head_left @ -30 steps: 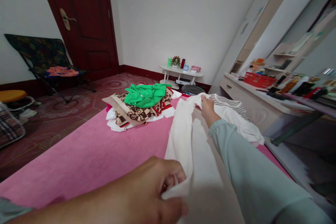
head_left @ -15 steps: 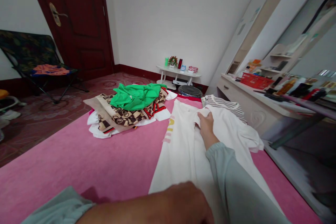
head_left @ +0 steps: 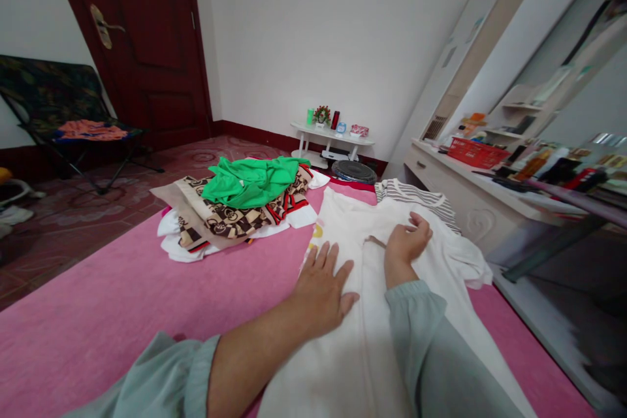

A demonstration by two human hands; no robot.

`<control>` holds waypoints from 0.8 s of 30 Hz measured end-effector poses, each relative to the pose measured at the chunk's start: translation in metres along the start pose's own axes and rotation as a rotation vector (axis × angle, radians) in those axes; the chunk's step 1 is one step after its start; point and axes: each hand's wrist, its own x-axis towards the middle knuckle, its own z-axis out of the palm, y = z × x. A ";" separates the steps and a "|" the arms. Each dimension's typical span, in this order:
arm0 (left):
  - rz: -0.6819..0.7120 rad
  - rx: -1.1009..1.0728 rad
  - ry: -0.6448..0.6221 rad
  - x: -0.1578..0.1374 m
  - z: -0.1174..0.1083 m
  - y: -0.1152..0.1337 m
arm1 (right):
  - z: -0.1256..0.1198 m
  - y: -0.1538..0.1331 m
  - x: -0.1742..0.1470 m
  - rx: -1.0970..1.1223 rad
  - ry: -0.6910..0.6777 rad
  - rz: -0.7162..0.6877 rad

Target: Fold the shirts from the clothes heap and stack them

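Note:
A white T-shirt (head_left: 337, 359) with a partly covered yellow print lies spread lengthwise on the pink bed cover (head_left: 225, 294), one side folded over. My left hand (head_left: 321, 290) rests flat on its left part, fingers spread. Just right of the shirt's middle, my right hand (head_left: 407, 241) is over the white cloth with its fingers loosely bent and apart; no cloth shows in them. A short sleeve (head_left: 473, 261) sticks out at the right. Behind it, a black-and-white striped garment (head_left: 416, 194) is partly covered by the white shirt.
Left of the shirt lies a pile of clothes: a green garment (head_left: 252, 179) on top of a brown checked one (head_left: 230, 219). A dressing table (head_left: 441, 173) with a red basket (head_left: 477, 152) borders the right side. Beyond the bed stand a small white table (head_left: 337, 135) and a folding chair (head_left: 53, 98).
My left hand has moved forward from the near edge and flattened on the shirt. My right hand has let go of the shirt's sleeve and shifted slightly right.

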 end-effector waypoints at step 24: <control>-0.024 -0.133 -0.106 0.003 -0.015 0.003 | 0.107 -0.037 0.024 -0.609 -0.542 -0.468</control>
